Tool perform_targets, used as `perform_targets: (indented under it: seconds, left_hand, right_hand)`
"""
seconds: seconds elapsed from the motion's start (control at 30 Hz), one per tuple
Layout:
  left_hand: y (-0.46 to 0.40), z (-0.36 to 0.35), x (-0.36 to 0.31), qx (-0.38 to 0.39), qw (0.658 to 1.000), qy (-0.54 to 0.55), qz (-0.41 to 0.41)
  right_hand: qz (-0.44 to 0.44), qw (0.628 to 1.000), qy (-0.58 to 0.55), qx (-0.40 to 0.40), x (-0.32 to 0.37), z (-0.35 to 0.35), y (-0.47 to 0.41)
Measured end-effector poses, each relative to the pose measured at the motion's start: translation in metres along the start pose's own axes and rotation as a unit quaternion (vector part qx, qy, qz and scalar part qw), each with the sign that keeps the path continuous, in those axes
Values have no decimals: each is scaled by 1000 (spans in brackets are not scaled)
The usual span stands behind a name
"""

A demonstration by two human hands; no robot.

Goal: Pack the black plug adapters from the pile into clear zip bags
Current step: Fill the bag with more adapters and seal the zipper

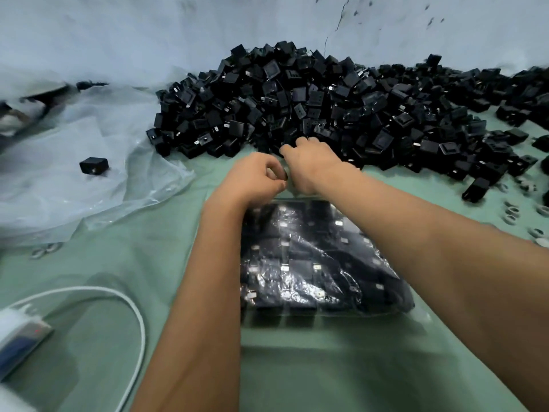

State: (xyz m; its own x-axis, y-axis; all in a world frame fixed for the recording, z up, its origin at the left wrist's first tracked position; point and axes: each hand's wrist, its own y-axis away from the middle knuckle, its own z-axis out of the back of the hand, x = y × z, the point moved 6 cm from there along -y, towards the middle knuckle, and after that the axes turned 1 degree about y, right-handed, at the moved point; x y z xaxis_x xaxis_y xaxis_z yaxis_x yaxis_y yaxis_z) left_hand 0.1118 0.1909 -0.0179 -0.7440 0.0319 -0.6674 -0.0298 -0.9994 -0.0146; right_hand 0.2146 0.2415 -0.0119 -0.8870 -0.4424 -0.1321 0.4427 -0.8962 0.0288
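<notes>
Green tabletop (326, 367). Large pile (312, 105) of black adapters heaped against the far white wall (148, 31), spreading to the right edge.

Zip bag (312, 260) lies flat, centre, between the two forearms; filled with adapters in rows, mouth end toward the pile.

Left hand (255, 178): fingers curled, thumb and forefinger pinched together at the bag's mouth; something small and dark shows between them, cannot tell what.

Right hand (309, 163): just beside the left, knuckles up, fingers bent down at the foot of the pile; whether they hold an adapter or the bag edge cannot be told.

Left side: crumpled clear plastic sheet (89, 173) with one lone adapter (94, 165) on it. Near left: white cable (130, 307) looping to a white box (20, 337). Right edge: small pale rings (512, 214) scattered on the tabletop.
</notes>
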Motion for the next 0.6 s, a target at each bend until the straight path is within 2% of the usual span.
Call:
perform_targets:
  seconds: [0.27, 0.43, 0.5, 0.6]
  left_hand:
    - [0, 1, 2, -23, 999, -1, 25]
    - [3, 4, -4, -26, 999, -15, 22]
    - [4, 2, -8, -28, 999, -20, 15]
    - [4, -5, -22, -30, 999, -14, -19]
  right_hand:
    - [83, 992, -88, -48, 10, 4, 3]
    - [99, 984, -131, -67, 7, 7, 18]
    - [94, 981, -147, -85, -1, 12, 25]
    - [44, 959, -224, -165, -32, 25, 43]
